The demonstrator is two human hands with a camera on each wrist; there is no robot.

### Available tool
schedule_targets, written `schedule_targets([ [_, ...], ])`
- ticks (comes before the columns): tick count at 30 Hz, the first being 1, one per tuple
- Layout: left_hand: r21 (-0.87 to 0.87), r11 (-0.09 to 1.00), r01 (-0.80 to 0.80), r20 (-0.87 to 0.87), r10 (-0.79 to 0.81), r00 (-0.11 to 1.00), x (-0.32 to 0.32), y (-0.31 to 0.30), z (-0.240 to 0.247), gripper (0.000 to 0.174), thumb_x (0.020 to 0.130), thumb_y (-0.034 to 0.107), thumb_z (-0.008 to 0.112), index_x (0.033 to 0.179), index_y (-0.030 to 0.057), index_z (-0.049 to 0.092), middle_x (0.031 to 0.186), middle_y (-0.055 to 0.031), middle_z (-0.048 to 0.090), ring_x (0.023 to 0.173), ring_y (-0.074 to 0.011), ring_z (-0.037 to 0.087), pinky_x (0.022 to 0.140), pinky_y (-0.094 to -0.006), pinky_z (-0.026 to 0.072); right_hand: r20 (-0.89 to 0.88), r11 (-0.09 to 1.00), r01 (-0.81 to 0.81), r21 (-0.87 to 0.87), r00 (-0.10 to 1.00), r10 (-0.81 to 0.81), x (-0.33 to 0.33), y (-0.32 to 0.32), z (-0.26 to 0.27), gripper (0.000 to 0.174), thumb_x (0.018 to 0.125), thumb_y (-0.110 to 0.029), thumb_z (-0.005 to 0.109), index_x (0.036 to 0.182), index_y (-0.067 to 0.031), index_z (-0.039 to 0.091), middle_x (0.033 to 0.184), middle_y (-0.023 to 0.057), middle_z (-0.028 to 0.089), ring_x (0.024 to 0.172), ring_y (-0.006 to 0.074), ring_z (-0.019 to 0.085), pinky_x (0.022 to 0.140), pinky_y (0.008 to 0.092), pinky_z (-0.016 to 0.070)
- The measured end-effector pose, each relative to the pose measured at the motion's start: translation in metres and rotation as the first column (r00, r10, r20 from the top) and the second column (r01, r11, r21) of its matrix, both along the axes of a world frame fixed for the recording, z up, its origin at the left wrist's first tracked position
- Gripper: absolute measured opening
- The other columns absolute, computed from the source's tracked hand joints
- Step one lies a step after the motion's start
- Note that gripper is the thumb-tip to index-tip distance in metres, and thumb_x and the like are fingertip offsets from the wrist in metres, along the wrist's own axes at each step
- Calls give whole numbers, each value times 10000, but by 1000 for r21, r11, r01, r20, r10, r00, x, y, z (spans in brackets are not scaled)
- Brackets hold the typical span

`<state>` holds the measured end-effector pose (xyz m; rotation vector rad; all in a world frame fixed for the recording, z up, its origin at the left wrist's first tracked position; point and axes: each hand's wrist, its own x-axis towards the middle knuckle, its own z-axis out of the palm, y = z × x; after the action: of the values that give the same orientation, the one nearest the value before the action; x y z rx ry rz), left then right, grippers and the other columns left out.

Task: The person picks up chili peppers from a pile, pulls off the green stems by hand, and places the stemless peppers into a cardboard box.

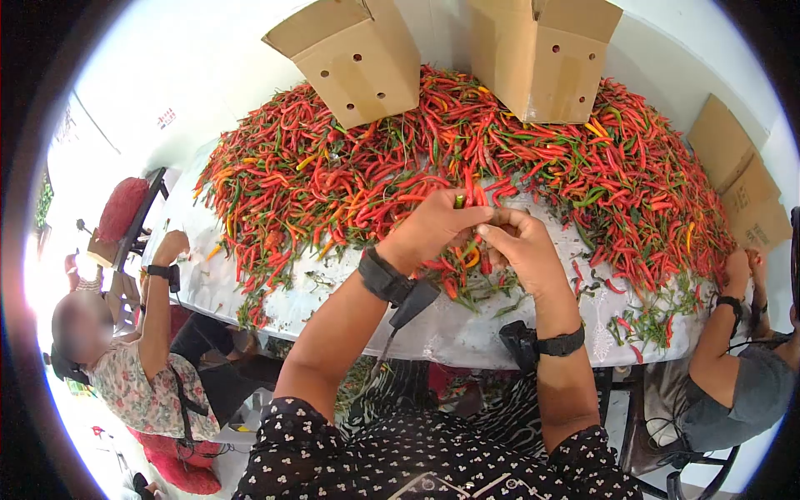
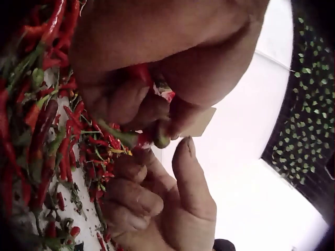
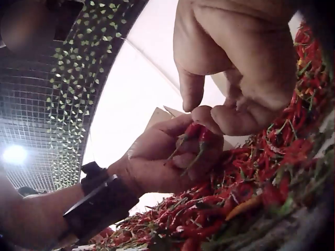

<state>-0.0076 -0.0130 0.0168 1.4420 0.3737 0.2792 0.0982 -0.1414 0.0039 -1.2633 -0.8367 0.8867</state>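
My left hand (image 1: 429, 229) grips a few red chili peppers (image 3: 205, 137) above the near middle of the table. Their green stems poke out between its thumb and fingers, and part of them is hidden inside the hand. Close against its fingertips is my right hand (image 1: 532, 250). In the left wrist view that hand's thumb (image 2: 191, 167) stands up, apart from the bent fingers, with nothing seen between them. Below both hands, loose chilies and green stems (image 1: 471, 302) lie on the white tablecloth (image 1: 400, 333).
A broad heap of red chilies (image 1: 350, 187) covers the table. Two cardboard boxes with holes (image 1: 358, 71) (image 1: 567, 62) stand at the back, and flattened cardboard (image 1: 737, 171) leans at the right. One person (image 1: 142, 358) sits at the left, another (image 1: 737, 367) at the right.
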Motion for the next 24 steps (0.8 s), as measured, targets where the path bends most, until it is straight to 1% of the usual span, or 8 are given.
schedule_targets([
  [3, 147, 987, -69, 14, 68, 998, 0, -11, 8, 162, 829, 209, 601, 851, 49, 588, 585, 52, 468, 462, -26, 367, 420, -189, 268, -32, 999, 38, -32, 999, -39, 1, -2, 2, 224, 775, -158, 658, 876, 25, 575, 635, 9, 534, 493, 69, 481, 428, 205, 358],
  [7, 116, 987, -111, 27, 108, 994, 0, -13, 12, 191, 823, 201, 609, 902, 28, 601, 584, 51, 466, 466, -26, 366, 424, -191, 276, -18, 999, 21, -45, 1000, -22, 7, -6, 5, 162, 791, -116, 599, 863, 26, 566, 626, 12, 519, 485, 68, 456, 431, 218, 348],
  [10, 8, 1000, -10, 98, 9, 995, -2, -5, 9, 194, 816, 179, 606, 925, 18, 605, 592, 45, 474, 472, -27, 368, 430, -192, 281, -27, 999, 21, -44, 999, -22, 10, -5, 5, 120, 812, -93, 553, 867, 14, 551, 625, 9, 499, 489, 70, 437, 440, 220, 338],
  [12, 227, 968, -106, -2, 109, 994, -3, -6, 10, 181, 808, 160, 600, 914, 13, 607, 617, 29, 503, 498, -34, 411, 450, -205, 328, -18, 999, 23, -46, 1000, -24, 9, -5, 5, 101, 829, -84, 529, 877, 3, 543, 629, 5, 485, 498, 73, 428, 448, 218, 333],
  [15, 381, 923, -51, 14, 49, 999, -6, -12, 13, 174, 796, 143, 602, 900, 3, 607, 653, 16, 541, 567, -39, 468, 512, -218, 390, -48, 993, 100, 58, 994, -97, 7, -4, 6, 84, 818, -81, 527, 859, -8, 535, 646, 10, 513, 498, 66, 441, 450, 219, 341],
  [17, 383, 923, -40, 44, 25, 999, -3, -9, 0, 175, 794, 145, 609, 888, -2, 607, 680, 13, 558, 609, -39, 482, 547, -220, 407, 74, 983, 167, 78, 982, -172, 7, -4, 5, 69, 828, -59, 515, 879, -16, 531, 684, 10, 523, 528, 62, 461, 470, 213, 362],
  [19, 443, 895, -46, 96, 4, 995, -2, -7, -5, 172, 796, 145, 615, 872, -10, 609, 742, 4, 584, 692, -33, 490, 613, -219, 421, 82, 980, 176, 93, 979, -184, 6, -2, 3, 70, 826, -50, 518, 886, -14, 528, 701, 12, 528, 539, 62, 471, 478, 213, 372],
  [24, 341, 938, -62, 136, 16, 991, -6, -5, -8, 120, 777, 94, 603, 829, -14, 601, 704, 1, 552, 667, -47, 452, 590, -237, 398, 53, 976, 172, 131, 982, -180, 1, 1, 3, 79, 820, -26, 528, 896, -5, 523, 753, 24, 548, 567, 66, 505, 512, 214, 421],
])
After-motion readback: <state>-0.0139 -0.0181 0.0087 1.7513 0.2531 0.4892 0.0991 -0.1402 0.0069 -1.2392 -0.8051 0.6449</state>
